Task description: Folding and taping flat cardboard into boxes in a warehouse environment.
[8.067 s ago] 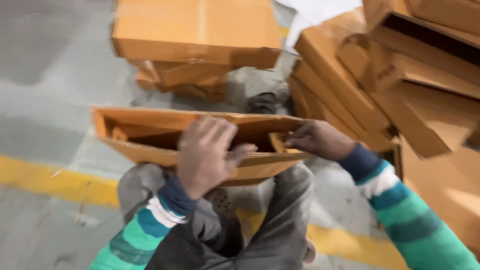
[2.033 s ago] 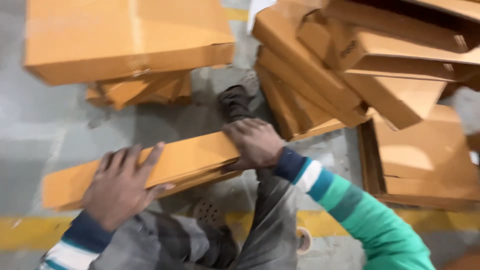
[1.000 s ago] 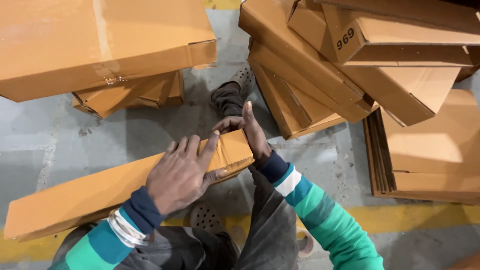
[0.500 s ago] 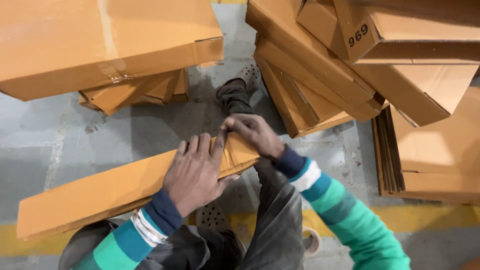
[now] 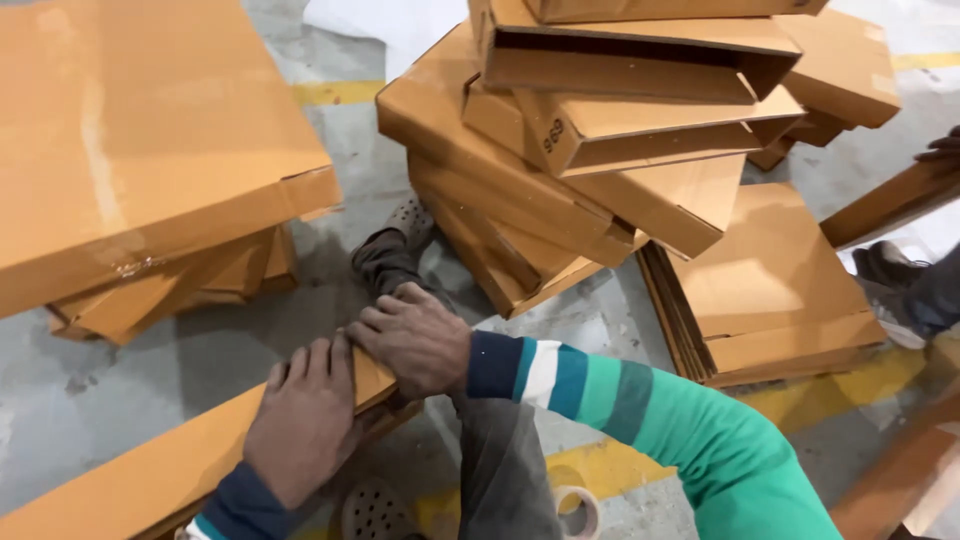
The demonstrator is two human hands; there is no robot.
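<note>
Hands both down on 1 long flat cardboard box point(image 5: 190, 450), right at its near-right end. Left hand point(image 5: 305, 420) lying palm-down on top of the box, fingers point(image 5: 318, 362) stretched out flat and close together, pressing rather than gripping, not curled round anything. Right hand point(image 5: 415, 335) sitting at the end corner of the same box, fingers point(image 5: 372, 325) bent and spread a little, tips touching the box edge just beside the left fingertips; can't tell whether anything is pinched under there, underside hidden. Box itself running from bottom-left up toward the middle, resting across the lap over grey trousers point(image 5: 500, 470), above the grey floor point(image 5: 120, 380). Striped green-and-blue sleeve point(image 5: 640, 410) on the right arm. Roll of tape point(image 5: 578, 510) just beside the knee, on the yellow floor line point(image 5: 850, 380). Foot in a grey perforated clog point(image 5: 405, 225) sticking out ahead, near a messy heap of boxes point(image 5: 600, 150). Another stack of boxes point(image 5: 140, 180) off to the left, flat sheets point(image 5: 770, 290) piled on the right. Someone else's hand point(image 5: 940, 148) at the far right edge, on a separate cardboard piece point(image 5: 885, 205).
</note>
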